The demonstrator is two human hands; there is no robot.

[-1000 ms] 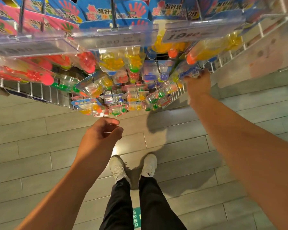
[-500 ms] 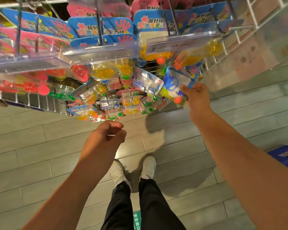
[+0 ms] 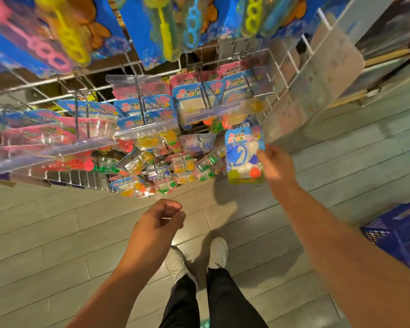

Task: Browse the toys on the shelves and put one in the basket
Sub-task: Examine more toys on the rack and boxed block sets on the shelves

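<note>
The fingers of the right hand pinch the right edge of a toy pack, a blue card under a clear blister with small coloured balls inside. Held by one edge, the pack hangs face-on to the person, clear of the hooks, likely so it can be read or carried off. The left hand holds nothing, its fingers curled loosely toward the palm, idle in front of the body above the floor. Behind the pack, the wire rack carries more such packs on pegs, so each can slide off forward, and bubble wands hang in the row above. The basket, blue and partly cut off at the right edge, stands on the floor well apart from the pack; what it holds cannot be told. The pack is in hand but not yet in the basket.
</note>
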